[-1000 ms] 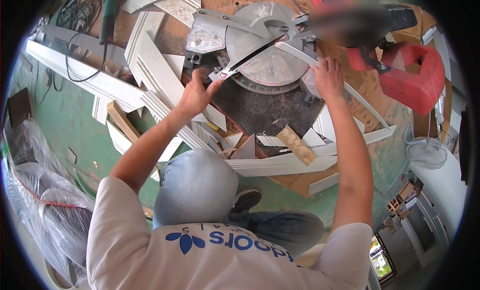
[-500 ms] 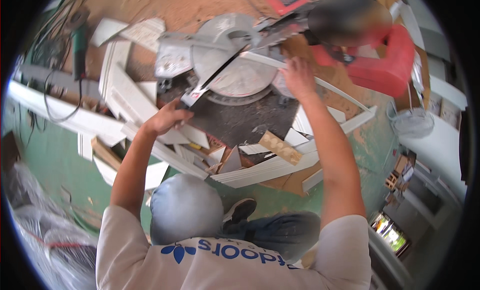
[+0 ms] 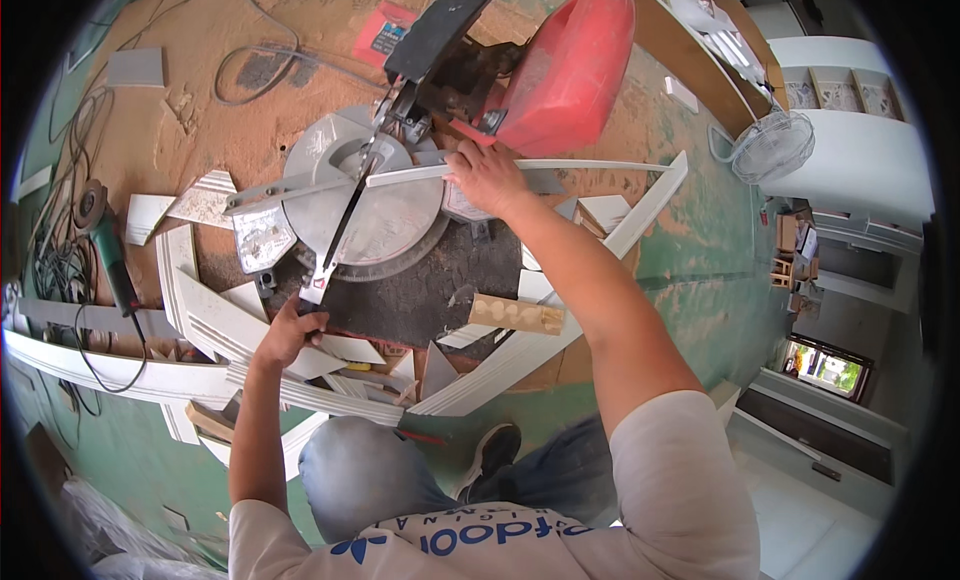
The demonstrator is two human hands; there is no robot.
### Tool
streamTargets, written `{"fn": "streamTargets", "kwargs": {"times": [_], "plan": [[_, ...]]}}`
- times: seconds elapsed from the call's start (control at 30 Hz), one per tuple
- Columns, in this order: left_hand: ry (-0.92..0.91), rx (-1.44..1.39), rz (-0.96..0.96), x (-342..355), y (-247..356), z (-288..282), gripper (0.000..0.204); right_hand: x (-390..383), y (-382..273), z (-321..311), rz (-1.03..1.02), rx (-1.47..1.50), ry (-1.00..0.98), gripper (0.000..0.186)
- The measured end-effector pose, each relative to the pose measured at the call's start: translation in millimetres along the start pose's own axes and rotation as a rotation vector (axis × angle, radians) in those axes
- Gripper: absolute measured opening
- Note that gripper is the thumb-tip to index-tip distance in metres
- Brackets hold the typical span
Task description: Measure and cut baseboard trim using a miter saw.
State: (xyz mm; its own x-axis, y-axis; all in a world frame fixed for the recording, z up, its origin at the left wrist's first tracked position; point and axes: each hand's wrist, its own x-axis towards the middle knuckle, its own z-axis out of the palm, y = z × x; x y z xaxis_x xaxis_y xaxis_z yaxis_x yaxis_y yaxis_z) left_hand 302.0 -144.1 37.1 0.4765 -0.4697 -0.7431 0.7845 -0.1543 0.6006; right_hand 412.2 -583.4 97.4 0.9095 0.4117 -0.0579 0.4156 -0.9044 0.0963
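Observation:
My left hand (image 3: 287, 338) is closed around the dark grip at the front of the miter saw's round metal table (image 3: 400, 220). A slot runs from that grip up through the table. With my right hand (image 3: 488, 180) I hold a thin white trim strip (image 3: 575, 165), fingers over it near the saw's fence. Its left end rests on the table beside the slot. Farther right, the strip reaches a wider white molding. The saw's red motor housing (image 3: 575, 70) and dark upper arm stand raised beyond my right hand.
White molding offcuts (image 3: 240, 330) surround the saw's front and left. A perforated wooden piece (image 3: 518, 314) lies before it. At left are a green angle grinder (image 3: 112, 250) and tangled cables. A wire-cage fan (image 3: 775, 148) stands far right; a red box (image 3: 384, 32) lies behind.
My view has turned and shifted, so the saw now appears farther left and the strip nearly level. Both hands keep their places on the grip and the strip.

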Motion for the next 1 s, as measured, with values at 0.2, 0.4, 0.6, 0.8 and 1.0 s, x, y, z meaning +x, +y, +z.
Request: {"fn": "streamTargets", "kwargs": {"times": [0.2, 0.4, 0.6, 0.8, 1.0], "plan": [[0.488, 0.771, 0.303, -6, 1, 28, 0.058, 0, -6, 11, -0.038, 0.071, 0.058, 0.039], [0.490, 0.520, 0.250, 7, -17, 49, 0.056, 4, 5, 12, -0.071, -0.043, 0.100, 0.030], [0.420, 0.378, 0.275, 19, -42, 121, 0.066, 9, 0, 16, -0.082, -0.040, 0.097, 0.034], [0.166, 0.255, 0.126, 32, -30, 162, 0.078, 3, 3, 19, -0.094, -0.068, 0.113, 0.035], [0.133, 0.167, 0.137, 29, -26, 147, 0.074, 10, 2, 8, -0.112, -0.060, 0.111, 0.038]]}}
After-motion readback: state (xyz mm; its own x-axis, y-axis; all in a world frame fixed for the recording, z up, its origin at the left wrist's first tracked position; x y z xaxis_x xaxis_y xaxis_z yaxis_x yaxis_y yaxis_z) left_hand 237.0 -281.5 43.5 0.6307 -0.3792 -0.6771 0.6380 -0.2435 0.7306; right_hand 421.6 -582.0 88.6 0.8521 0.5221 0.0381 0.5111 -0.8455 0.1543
